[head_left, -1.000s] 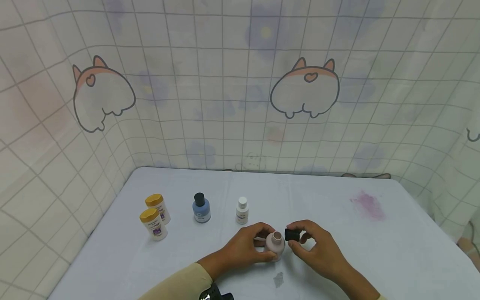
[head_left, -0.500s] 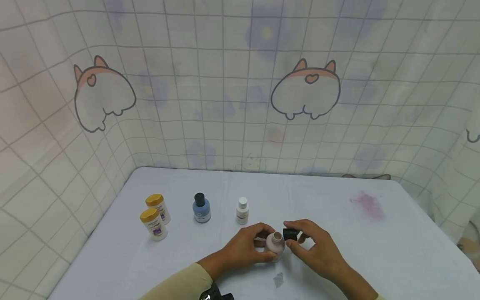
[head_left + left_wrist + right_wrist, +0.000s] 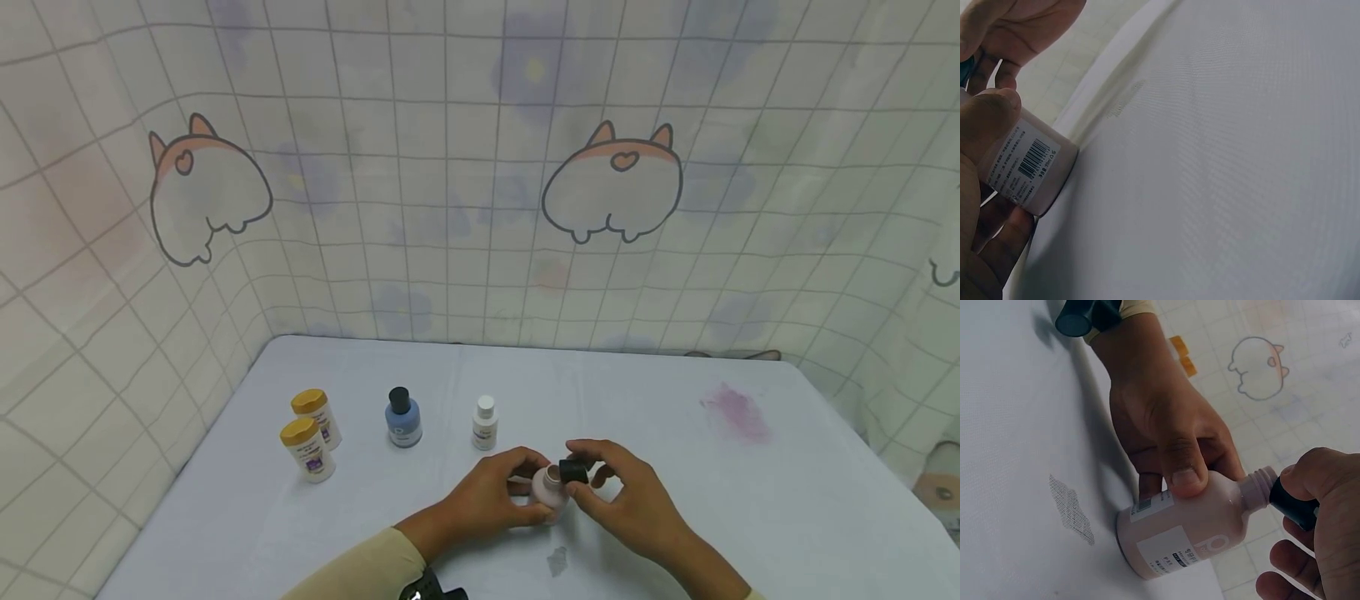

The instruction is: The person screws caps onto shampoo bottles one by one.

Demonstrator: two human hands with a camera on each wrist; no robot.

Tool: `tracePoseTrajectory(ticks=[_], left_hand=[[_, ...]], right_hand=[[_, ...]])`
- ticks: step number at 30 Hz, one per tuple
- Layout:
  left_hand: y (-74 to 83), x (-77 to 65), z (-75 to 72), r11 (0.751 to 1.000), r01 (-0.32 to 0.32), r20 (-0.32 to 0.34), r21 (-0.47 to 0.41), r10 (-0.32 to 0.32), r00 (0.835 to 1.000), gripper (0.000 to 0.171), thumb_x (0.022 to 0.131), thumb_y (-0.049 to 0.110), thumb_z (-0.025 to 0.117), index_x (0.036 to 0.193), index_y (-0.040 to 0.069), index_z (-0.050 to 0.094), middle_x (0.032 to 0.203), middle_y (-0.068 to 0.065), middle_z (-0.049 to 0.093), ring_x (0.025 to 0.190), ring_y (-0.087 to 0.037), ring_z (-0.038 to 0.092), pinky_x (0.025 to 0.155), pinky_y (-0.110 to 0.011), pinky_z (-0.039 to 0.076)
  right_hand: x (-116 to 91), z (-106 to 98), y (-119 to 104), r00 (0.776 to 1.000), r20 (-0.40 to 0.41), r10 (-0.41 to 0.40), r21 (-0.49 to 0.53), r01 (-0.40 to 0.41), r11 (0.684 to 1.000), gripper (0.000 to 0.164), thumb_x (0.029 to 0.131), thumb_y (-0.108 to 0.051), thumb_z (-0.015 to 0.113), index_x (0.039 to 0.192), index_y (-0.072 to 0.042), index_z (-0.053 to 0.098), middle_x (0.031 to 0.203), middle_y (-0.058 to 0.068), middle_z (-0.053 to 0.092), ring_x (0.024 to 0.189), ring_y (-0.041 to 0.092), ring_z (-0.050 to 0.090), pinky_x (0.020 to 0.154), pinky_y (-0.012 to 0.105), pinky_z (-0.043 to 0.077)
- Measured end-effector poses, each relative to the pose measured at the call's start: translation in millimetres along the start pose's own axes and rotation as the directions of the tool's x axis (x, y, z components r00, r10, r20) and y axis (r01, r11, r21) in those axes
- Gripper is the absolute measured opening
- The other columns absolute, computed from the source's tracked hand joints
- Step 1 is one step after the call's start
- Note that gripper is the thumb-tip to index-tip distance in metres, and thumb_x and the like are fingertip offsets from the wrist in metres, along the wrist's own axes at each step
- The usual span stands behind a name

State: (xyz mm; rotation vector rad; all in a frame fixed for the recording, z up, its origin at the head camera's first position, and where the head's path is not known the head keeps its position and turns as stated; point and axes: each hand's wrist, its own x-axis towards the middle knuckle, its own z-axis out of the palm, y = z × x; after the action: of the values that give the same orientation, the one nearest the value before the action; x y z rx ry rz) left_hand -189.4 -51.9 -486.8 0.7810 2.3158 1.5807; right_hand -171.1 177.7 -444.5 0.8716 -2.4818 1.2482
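A pale pink bottle with a threaded neck stands on the white table, its label and barcode showing in the wrist views. My left hand grips it round the body, thumb on the near side. Between thumb and fingers my right hand pinches a black cap. The cap is tilted at the right edge of the bottle's mouth; in the right wrist view it meets the rim of the neck. Part of the mouth shows in the head view.
Behind the hands stand a small white bottle and a blue bottle with a black cap. Two white bottles with yellow lids, one nearer and one farther, are at the left. A pink stain marks the cloth at right.
My right hand has moved slightly left, bringing the black cap from beside the bottle's neck to the edge of its mouth. The left hand and bottle have stayed in place.
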Motion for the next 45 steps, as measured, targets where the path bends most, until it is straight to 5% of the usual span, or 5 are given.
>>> tracePoseTrajectory(ticks=[23,45], left_hand=[[-1.2,-0.1,0.2,1.000,-0.018,0.001,-0.021,0.018,1.000,0.055,0.074,0.038,0.078,0.120,0.024,0.051,0.118,0.011,0.054,0.108,-0.003,0.055,0.086,-0.016,0.047],[-6.3,0.9,0.9,1.000,-0.017,0.004,-0.008,0.018,1.000,0.055,0.074,0.040,0.077,0.120,0.025,0.051,0.116,0.012,0.055,0.108,-0.002,0.055,0.086,-0.015,0.047]], right_hand=[[4.6,5.1,-5.2,0.996,0.031,0.087,0.008,-0.087,0.996,0.045,0.083,-0.034,0.072,0.124,-0.036,0.053,0.114,-0.016,0.058,0.086,0.011,0.056,0.070,0.029,0.049],[6.4,8.9,-7.5,0.996,0.062,0.065,0.000,-0.065,0.998,0.041,0.082,-0.031,0.073,0.119,-0.034,0.056,0.113,-0.018,0.057,0.084,0.016,0.057,0.062,0.028,0.049]])
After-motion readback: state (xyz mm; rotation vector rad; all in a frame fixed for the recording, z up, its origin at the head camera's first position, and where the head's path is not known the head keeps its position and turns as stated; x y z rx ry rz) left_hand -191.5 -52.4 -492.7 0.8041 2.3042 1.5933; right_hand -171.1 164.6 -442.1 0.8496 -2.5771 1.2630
